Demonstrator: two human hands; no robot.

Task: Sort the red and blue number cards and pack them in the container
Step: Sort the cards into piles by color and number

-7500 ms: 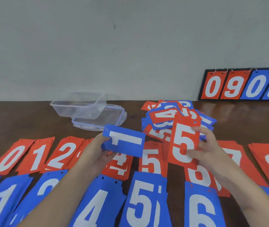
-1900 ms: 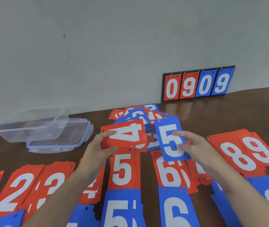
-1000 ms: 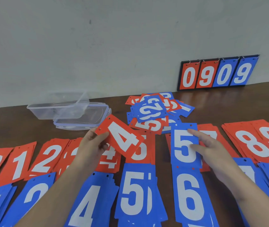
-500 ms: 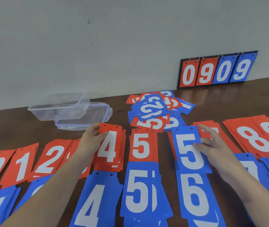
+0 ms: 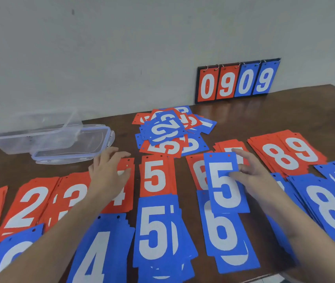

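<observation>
Sorting number cards on a dark wooden table (image 5: pixel 285 111), a person pinches a blue 5 card (image 5: pixel 227 184) in the right hand (image 5: pixel 250 176) above the blue 6 stack (image 5: pixel 221 231), while the left hand (image 5: pixel 109 172) rests flat, fingers relaxed, on the red 4 stack (image 5: pixel 124 193). An unsorted pile (image 5: pixel 170 131) remains near the wall. The clear plastic container (image 5: pixel 34 133), propped on its lid (image 5: pixel 74 148), appears empty; packing looks not yet begun.
</observation>
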